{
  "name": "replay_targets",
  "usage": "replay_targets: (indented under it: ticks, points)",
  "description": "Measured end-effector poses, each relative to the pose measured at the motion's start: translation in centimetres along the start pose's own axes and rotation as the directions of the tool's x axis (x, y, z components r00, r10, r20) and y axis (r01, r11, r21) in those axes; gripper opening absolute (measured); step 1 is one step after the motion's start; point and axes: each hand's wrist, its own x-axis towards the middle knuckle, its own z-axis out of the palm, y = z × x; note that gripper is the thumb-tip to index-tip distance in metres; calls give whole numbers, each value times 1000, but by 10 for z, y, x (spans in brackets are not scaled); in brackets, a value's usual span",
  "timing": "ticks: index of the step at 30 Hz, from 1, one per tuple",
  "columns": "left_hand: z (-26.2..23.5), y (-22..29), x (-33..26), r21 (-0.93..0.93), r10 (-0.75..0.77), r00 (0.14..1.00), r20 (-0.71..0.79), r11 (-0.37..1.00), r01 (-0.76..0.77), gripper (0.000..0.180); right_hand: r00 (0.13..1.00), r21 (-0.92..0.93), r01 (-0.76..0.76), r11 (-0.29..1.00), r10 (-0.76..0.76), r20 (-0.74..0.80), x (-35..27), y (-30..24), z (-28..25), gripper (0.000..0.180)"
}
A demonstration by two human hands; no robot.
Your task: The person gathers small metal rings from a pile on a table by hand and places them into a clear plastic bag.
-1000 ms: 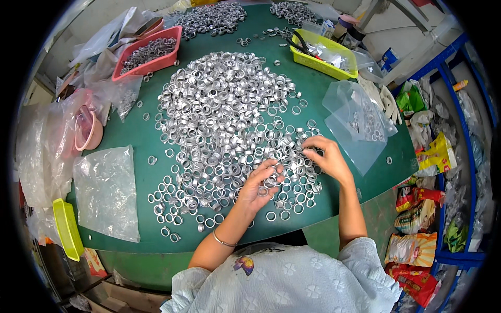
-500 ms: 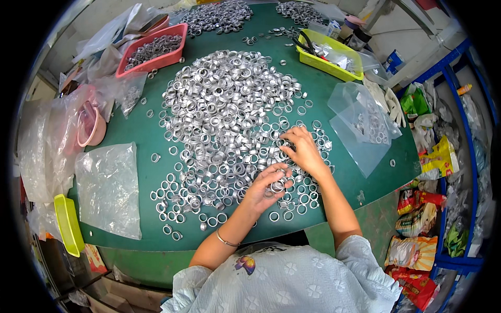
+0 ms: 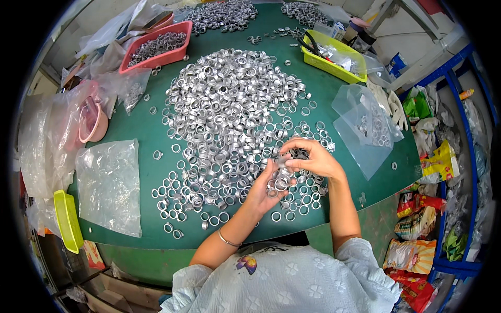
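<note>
The left hand [image 3: 263, 189] is curling its fingers around a few silver rings [image 3: 282, 183]. The fingers are covering parts of the rings, so I cannot count them. The right hand [image 3: 319, 159] is bending over from the other side, with its thumb and fingers coming close together. A grey, blurry bit is showing by those fingertips, but I cannot tell if this hand is really holding it. Both hands are hiding some rings lying below them.

A big pile of rings [image 3: 235, 88] is lying on the green worktop [image 3: 117, 125], just past the hands, and the top rings are covering many others. A far heap [image 3: 224, 16] is getting cut off at the top edge. On the left, a pink tray [image 3: 169, 58] is holding more rings. On the right, a cloudy clear bag [image 3: 362, 156] is making its rings hard to see. Shiny plastic is covering much of what a yellow tray [image 3: 334, 72] is holding.
</note>
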Motion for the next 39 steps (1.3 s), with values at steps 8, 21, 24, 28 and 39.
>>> replay_targets:
  ticks: [8, 21, 24, 28, 39]
  points:
    - [-21, -6, 9, 75, -36, 990, 138, 997, 26, 18, 964, -633, -21, 774, -152, -219, 18, 36, 19, 13]
    - [-23, -11, 9, 105, 4, 992, 124, 994, -18, 26, 991, 499, -13, 867, 77, -108, 0, 34, -2, 19]
    - [-23, -12, 9, 99, -10, 992, 127, 995, -3, 26, 997, 522, 49, 852, -10, -77, -1, 37, 1, 14]
    - [-24, -10, 10, 75, -8, 989, 146, 997, -3, 27, 998, 501, 45, 864, -21, -53, -4, 32, 1, 11]
    - [-24, -9, 8, 74, -25, 968, 251, 997, 7, 36, 996, 60, 52, 997, -47, -73, -15, 30, -28, 14]
